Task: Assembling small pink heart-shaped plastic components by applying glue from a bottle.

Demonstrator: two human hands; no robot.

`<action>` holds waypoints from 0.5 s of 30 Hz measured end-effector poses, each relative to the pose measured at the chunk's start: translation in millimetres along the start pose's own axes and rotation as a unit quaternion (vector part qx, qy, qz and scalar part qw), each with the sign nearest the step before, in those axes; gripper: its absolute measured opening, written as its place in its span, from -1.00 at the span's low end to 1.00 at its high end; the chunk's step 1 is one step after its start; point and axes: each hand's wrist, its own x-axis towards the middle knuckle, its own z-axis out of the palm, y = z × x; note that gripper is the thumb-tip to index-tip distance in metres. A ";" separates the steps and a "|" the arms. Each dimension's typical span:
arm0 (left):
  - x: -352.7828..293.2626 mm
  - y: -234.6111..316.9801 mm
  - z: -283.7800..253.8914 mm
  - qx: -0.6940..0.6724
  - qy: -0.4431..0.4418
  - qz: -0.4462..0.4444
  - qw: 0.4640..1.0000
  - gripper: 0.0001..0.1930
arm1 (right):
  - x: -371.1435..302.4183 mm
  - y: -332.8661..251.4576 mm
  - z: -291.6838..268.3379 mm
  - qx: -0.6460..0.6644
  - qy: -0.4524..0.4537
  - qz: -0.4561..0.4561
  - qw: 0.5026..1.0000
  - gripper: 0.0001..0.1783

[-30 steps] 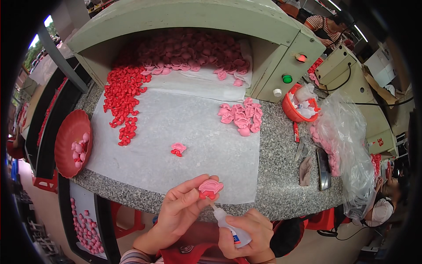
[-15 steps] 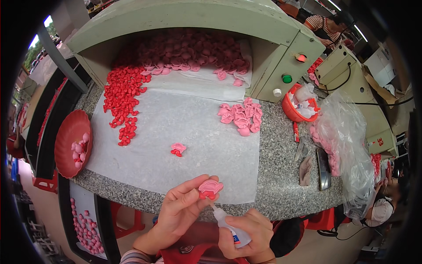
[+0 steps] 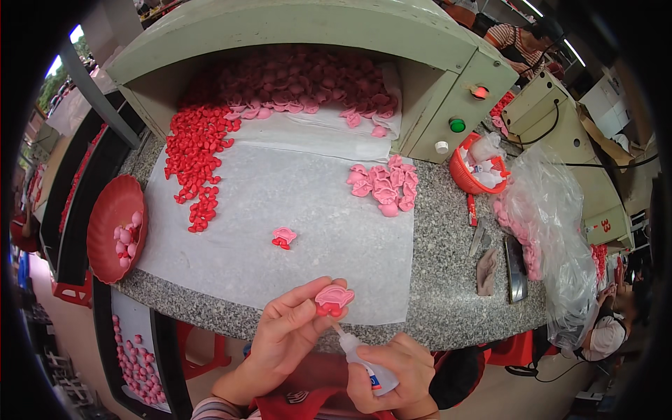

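Note:
My left hand (image 3: 290,332) pinches a small pink and red moulded piece (image 3: 334,299) between thumb and fingers, just above the near edge of the worktop. Wrapped around a white glue bottle (image 3: 374,367) is my right hand (image 3: 402,371). The bottle's thin nozzle points up at the piece's lower red part, touching it or very close; I cannot tell which. Farther off, a similar pink and red piece (image 3: 283,237) lies alone on the white paper sheet (image 3: 245,203). A pile of small red pieces (image 3: 199,150) is at the left, and several pink pieces (image 3: 385,183) lie at the right.
A pale green metal hood (image 3: 294,35) covers more pink pieces at the back. At the left is a red fluted bowl (image 3: 101,231). An orange basket (image 3: 465,178) of bottles, a blade (image 3: 477,238), a dark phone (image 3: 516,269) and a plastic bag (image 3: 560,210) occupy the right. Other people work beyond.
Both hands hold nearly the same pose. The piece and the bottle have shifted only very slightly; nothing has been let go.

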 end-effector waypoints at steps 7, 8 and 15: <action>2.3 -1.6 1.0 -0.006 0.001 -0.002 1.000 -0.60 | -0.7 0.2 -2.2 0.010 0.016 0.022 1.000 -0.68; 2.5 -1.9 0.3 -0.006 -0.002 -0.005 1.000 -0.60 | -1.0 3.2 -2.1 0.006 0.018 0.022 1.000 -0.68; 4.7 -1.8 -11.2 -0.022 0.014 0.011 1.000 -0.62 | 3.9 80.1 -23.0 0.073 0.293 0.346 0.888 -0.67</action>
